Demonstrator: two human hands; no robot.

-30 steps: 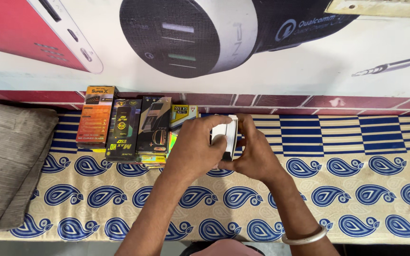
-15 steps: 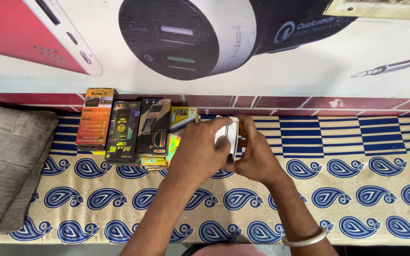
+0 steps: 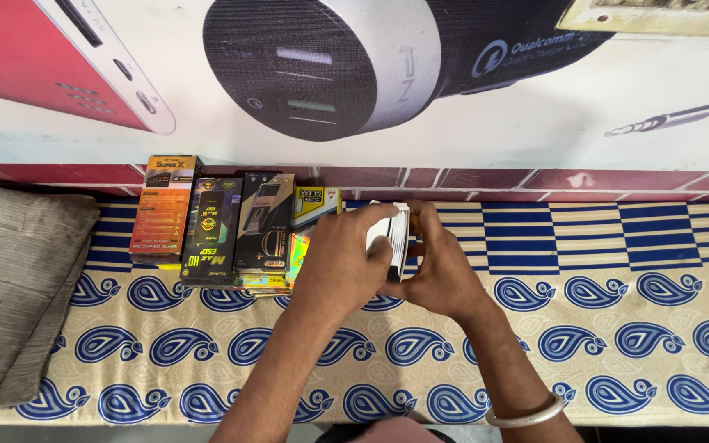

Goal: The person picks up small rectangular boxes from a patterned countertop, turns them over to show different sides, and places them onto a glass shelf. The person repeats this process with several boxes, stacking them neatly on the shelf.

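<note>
A small white box (image 3: 393,236) is held between both hands just above the cloth (image 3: 469,361), near the middle of the view. The left hand (image 3: 345,261) is closed over the box from the left, with its fingers laid across the top edge, and the right hand (image 3: 439,267) is closed on it from the right and from below. The box is seen edge-on and stands nearly upright; its front face is hidden by the left hand. A metal bangle (image 3: 525,413) is worn on the right wrist. Just beside the left hand, a row of flat packs is laid on the cloth against the wall: an orange pack (image 3: 162,205), a black pack (image 3: 211,231), a dark pack (image 3: 263,221) and a yellow pack (image 3: 312,215), the last partly covered by the hand. A grey cushion (image 3: 14,279) is seen at the left end. The cloth is printed with blue paisley shapes and blue stripes. A large poster (image 3: 354,74) is fixed on the wall behind.
</note>
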